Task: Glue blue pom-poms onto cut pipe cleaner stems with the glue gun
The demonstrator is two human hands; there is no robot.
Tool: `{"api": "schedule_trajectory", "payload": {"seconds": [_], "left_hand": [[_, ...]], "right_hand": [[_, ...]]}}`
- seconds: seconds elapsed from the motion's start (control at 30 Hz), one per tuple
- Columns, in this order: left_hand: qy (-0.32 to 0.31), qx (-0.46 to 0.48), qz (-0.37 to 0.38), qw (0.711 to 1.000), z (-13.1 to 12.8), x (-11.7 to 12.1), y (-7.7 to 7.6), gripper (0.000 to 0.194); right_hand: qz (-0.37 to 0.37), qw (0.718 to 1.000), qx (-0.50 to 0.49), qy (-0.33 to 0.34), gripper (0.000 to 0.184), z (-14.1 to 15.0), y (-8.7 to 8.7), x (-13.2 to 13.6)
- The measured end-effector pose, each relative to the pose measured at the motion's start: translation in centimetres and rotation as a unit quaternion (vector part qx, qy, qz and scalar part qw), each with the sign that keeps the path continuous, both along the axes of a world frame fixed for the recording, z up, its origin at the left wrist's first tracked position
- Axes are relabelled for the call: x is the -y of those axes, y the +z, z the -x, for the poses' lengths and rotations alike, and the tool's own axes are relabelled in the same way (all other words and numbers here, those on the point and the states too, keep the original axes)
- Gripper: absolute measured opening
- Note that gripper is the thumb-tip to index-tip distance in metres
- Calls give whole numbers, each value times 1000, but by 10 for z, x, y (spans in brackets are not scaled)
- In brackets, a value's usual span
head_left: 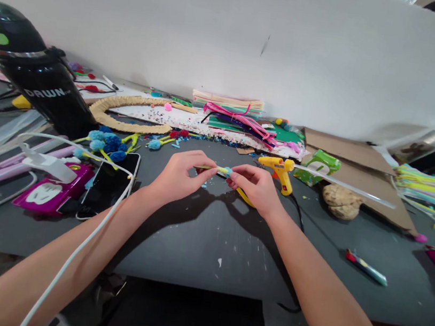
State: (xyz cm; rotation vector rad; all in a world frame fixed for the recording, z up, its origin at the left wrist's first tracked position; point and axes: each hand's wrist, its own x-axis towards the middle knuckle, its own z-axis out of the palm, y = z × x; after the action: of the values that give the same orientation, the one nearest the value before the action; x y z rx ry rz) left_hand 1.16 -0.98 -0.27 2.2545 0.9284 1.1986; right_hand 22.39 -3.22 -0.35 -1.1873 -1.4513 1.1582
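Between my hands, above the grey table, is a yellow pipe cleaner point(220, 170) with a fuzzy light-blue tip point(227, 171). My left hand point(186, 173) pinches its yellow stem between thumb and fingers. From the other side, my right hand point(255, 187) has its fingertips closed on the light-blue end. Part of that end is hidden behind the fingers. A yellow glue gun point(284, 175) with a long clear glue stick lies just right of my right hand. Several blue pompom flowers point(113, 144) on yellow-green stems lie to the left of my left hand.
Left stand a black bottle point(50, 83), a magenta power strip point(54, 188) and a phone point(111, 186); a white cable crosses my left forearm. Behind lie a beige braided ring point(127, 112) and pink pipe cleaners point(244, 117). Right are cardboard point(375, 190) and a lighter point(367, 267).
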Motion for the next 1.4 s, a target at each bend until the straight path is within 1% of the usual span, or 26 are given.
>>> {"api": "schedule_trajectory", "payload": {"seconds": [0.3,0.5,0.77,1.23,1.4], "left_hand": [[-1,1,-4,1000,0,0,0,24],[2,-2,0,1000,0,0,1,23],[8,-5,4,1000,-1,0,-1,25],[13,2,11,1000,0,1,-1,19],[12,2,9,1000,0,0,0,20]], "right_hand": [[12,1000,1,3,26,1,1,0],[28,999,-24,6,21,0,2,-1],[21,1000,-17,6,25,1,0,-1],[12,1000,0,24,26,-1,-2,-1],[27,999,-32,20,25,-2,-5,-3]]}}
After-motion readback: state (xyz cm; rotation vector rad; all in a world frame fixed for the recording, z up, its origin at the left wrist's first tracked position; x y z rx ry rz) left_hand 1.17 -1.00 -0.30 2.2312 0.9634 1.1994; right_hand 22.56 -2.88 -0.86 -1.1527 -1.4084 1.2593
